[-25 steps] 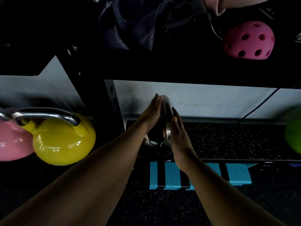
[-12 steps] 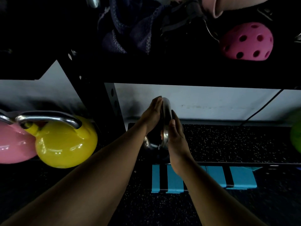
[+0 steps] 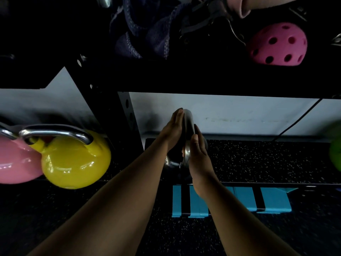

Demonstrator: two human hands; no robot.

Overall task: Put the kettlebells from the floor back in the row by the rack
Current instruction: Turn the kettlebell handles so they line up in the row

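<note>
A dark kettlebell with a steel handle sits at the centre, under the black rack shelf, on the speckled rubber floor. My left hand presses flat against the handle's left side, and my right hand presses flat against its right side, fingers straight. The bell's dark body is mostly hidden behind my hands. A yellow kettlebell and a pink kettlebell stand side by side at the left, beyond the rack post.
A black rack post rises just left of my hands. The shelf above holds a pink perforated ball and dark fabric. Blue tape strips mark the floor. A green object shows at the right edge.
My hands stay flat on the handle. The scene has slipped slightly down in the picture, and the green object has moved further out at the right edge.
</note>
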